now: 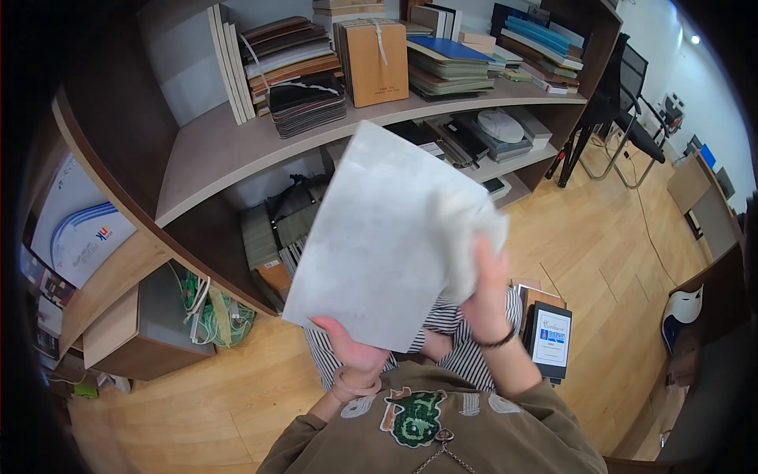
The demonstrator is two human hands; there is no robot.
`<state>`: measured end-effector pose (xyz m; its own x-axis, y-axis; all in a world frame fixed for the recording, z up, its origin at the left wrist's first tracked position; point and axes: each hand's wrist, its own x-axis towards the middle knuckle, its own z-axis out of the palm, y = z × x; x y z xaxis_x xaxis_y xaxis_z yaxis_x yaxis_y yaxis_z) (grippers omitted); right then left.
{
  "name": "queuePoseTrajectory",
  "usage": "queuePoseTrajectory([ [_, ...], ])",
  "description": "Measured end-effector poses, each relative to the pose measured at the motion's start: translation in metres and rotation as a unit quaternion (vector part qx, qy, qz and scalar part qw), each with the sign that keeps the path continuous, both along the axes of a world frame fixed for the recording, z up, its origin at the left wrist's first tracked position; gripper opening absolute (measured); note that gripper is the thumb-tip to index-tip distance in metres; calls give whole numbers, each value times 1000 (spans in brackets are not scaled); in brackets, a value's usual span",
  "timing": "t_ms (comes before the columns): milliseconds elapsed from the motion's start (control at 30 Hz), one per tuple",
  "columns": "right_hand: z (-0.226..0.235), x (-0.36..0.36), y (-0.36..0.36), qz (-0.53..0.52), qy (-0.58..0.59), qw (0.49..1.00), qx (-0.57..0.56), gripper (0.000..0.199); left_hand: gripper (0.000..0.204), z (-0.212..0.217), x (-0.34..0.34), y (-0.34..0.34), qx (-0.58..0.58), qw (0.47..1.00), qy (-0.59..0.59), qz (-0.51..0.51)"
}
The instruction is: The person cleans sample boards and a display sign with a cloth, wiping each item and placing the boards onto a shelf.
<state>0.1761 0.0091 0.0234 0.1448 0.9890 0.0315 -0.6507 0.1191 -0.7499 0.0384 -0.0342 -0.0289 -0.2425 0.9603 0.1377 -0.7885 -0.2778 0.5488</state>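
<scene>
A pale grey rectangular panel (379, 237) is held up, tilted, in front of my lap. At its lower left corner my left hand (351, 347) grips the edge, thumb on the front face and the other fingers hidden behind. My right hand (485, 288) is closed on a white cloth (466, 237), which lies against the panel's right side. Motion blurs the cloth and the fingers. What kind of panel this is, I cannot make out.
Ahead, a shelf (229, 162) bears stacks of sample boards (288, 55), an orange-brown board bundle (375, 63) and folders. Dark binders fill the lower shelf. On the wooden floor to my right lies a black-framed case (551, 340). A cable-filled box (150, 324) stands left.
</scene>
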Motion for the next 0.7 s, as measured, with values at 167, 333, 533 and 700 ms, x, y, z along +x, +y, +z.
queuePoseTrajectory([
  [167,-11,-8,-7,20,-88,996,-4,42,82,-18,-3,2,155,971,-149,-103],
  [333,-42,-12,-29,198,-197,960,-34,43,79,-50,-17,3,106,983,144,-36],
  [533,-24,41,-24,222,220,950,-4,40,51,6,-30,20,288,757,584,41],
  [700,-24,47,-33,116,183,976,31,42,53,40,-43,31,392,496,770,81],
])
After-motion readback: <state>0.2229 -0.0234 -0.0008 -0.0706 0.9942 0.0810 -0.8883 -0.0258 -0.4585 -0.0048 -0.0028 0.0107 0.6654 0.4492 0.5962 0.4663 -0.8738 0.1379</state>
